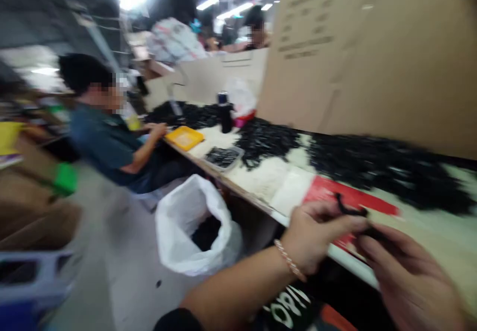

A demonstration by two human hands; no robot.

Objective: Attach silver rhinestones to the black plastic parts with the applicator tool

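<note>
Pinching a small curved black piece near its lower end, the left hand is closed in a firm fingertip grip over a red card at the table's edge. The right hand sits just beside it at 4 o'clock, curled toward the same piece, but blur hides whether it is gripping anything, so I cannot tell. The piece looks like light, thin plastic, fairly stiff with perhaps a little spring, and its slim shape could slip from wet or hurried fingers, so its thicker part seems the best place to hold. A long heap of similar black pieces lies at 2 o'clock, below a tall cardboard sheet. Farther along the table at 12 o'clock are a small tray of black pieces, a yellow tray and a black bottle. A white sack holding dark contents stands on the floor at 8 o'clock, and a co-worker sits at 10 o'clock with a hand near the yellow tray.
</note>
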